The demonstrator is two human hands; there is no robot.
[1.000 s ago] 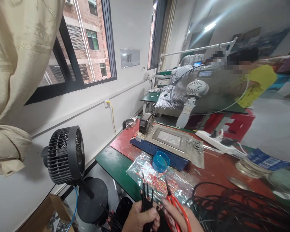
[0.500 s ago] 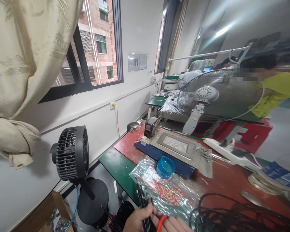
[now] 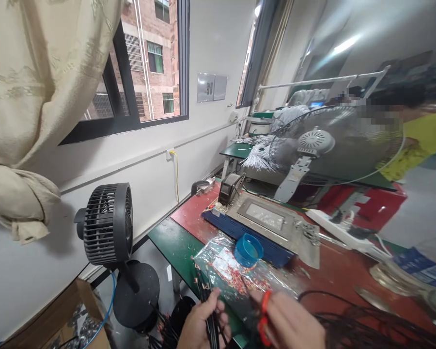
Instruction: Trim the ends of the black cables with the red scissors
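Near the bottom centre, my left hand is closed around a bundle of black cables, whose cut ends point up and left. My right hand is to its right, blurred, with the loops of red-handled scissors at its fingers. Its fingertips are over a clear plastic bag spread on the table. Many small red and yellow bits lie on the bag, beside a blue round container. A dark thin piece shows near the right fingertips, too blurred to make out.
Behind the bag lies a blue and grey device. Black cable coils and a white power strip are at the right. A black fan stands left; a person in yellow is beyond the large fan.
My right hand has moved right and up, away from my left hand, with the red handles. My left hand, still around the cables, has shifted slightly left. The view has shifted a little.
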